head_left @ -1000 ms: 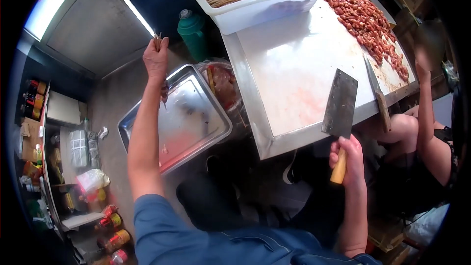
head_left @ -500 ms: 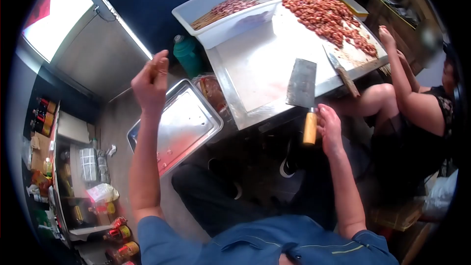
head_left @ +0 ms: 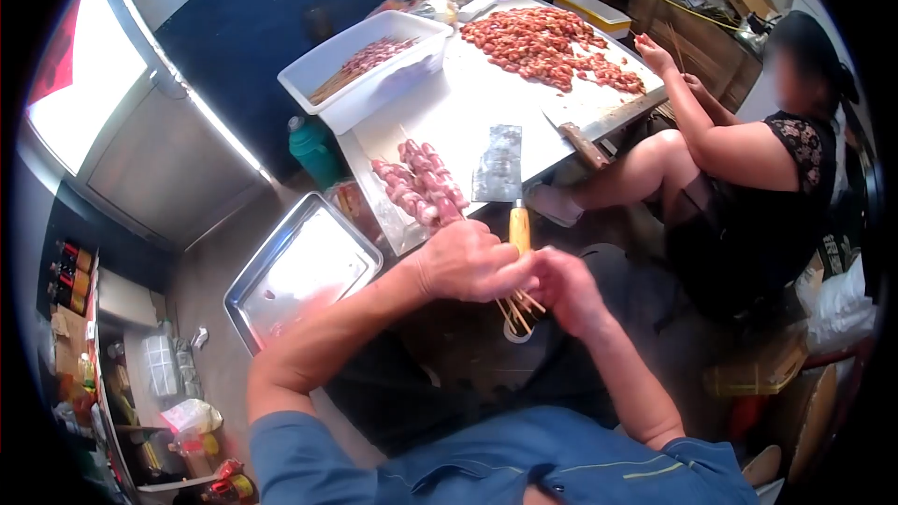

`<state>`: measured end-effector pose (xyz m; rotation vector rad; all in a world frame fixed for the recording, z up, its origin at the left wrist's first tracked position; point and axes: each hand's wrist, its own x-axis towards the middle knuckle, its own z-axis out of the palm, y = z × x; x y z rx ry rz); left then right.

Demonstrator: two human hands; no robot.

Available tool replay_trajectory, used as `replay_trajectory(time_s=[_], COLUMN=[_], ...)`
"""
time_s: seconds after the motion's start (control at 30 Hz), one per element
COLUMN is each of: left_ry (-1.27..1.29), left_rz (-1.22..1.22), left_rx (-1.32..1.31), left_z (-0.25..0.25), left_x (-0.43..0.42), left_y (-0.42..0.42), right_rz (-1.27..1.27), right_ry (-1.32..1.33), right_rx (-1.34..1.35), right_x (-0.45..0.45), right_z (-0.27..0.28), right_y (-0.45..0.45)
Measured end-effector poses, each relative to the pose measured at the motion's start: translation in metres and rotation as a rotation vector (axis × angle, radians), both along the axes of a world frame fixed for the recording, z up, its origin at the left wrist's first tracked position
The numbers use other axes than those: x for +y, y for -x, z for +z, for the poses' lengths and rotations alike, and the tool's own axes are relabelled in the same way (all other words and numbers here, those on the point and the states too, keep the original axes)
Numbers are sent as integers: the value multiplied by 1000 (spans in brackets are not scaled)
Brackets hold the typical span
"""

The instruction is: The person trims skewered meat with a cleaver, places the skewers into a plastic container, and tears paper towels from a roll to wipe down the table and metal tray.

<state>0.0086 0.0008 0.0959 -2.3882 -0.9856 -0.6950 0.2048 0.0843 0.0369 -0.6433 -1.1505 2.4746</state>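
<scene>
My left hand point(head_left: 472, 262) is closed round a bunch of meat skewers point(head_left: 421, 182), whose meaty ends point away from me over the table corner. Bare stick ends point(head_left: 520, 309) poke out below my fingers. My right hand point(head_left: 569, 292) meets the left one at the sticks, its fingers curled against them; their tips are partly hidden. Just beyond both hands a cleaver point(head_left: 499, 164) lies at the table edge, its wooden handle jutting toward me and partly covered by my hands.
On the white-topped table point(head_left: 468, 103) are a white tub point(head_left: 374, 84) of skewers and a heap of cut meat point(head_left: 543, 42). A knife point(head_left: 582, 143) rests at the edge. Metal tray point(head_left: 299, 262) and green bottle point(head_left: 313, 151) stand left. A seated person point(head_left: 748, 159) holds thin sticks at right.
My left hand, raised and without skewers before, has come down to the middle and now grips meat skewers. My right hand has moved from beside the cleaver handle to meet it. The view has shifted.
</scene>
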Motion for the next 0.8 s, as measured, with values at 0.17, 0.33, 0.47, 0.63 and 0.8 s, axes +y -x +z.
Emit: replay_trajectory(time_s=[0.17, 0.33, 0.47, 0.63, 0.8], left_ry=[95, 143, 152, 204, 383], left_rz=[-158, -194, -178, -184, -35], left_rx=[-4, -34, -51, -98, 26], left_z=[-25, -38, -40, -50, -54], left_x=[3, -4, -7, -11, -24], left_y=[-9, -4, 5, 17, 22], right_rz=[242, 369, 432, 280, 356], right_ry=[339, 496, 585, 540, 483], right_rx=[113, 117, 211, 154, 102], right_x=[-12, -15, -9, -14, -13], right_z=[-16, -10, -29, -23, -30], right_y=[27, 50, 56, 66, 70])
